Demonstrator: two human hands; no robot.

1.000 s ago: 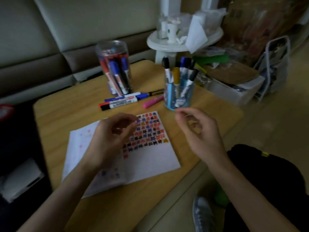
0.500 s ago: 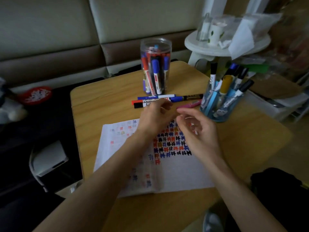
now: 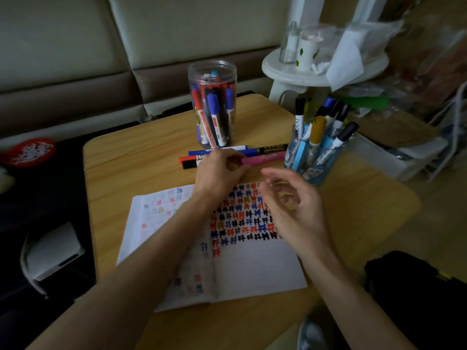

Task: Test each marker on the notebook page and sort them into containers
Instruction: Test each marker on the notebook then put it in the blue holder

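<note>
Left hand [image 3: 219,173] pinches pink marker [image 3: 265,157], right hand [image 3: 293,208] near.

Pink marker [image 3: 265,157] flat beside blue cup [image 3: 324,150]

You are working in dim, underexposed light with a wide-angle bend.
Soft, flat light reaches the pale sofa back [image 3: 177,34] and the worktop [image 3: 141,173] best, and shadows there are faint. The lower left corner sinks to near black. Your right hand [image 3: 293,205] is smeared by motion blur at the fingers. Straight lines bow toward the edges, and the upper right is soft and grainy.
</note>
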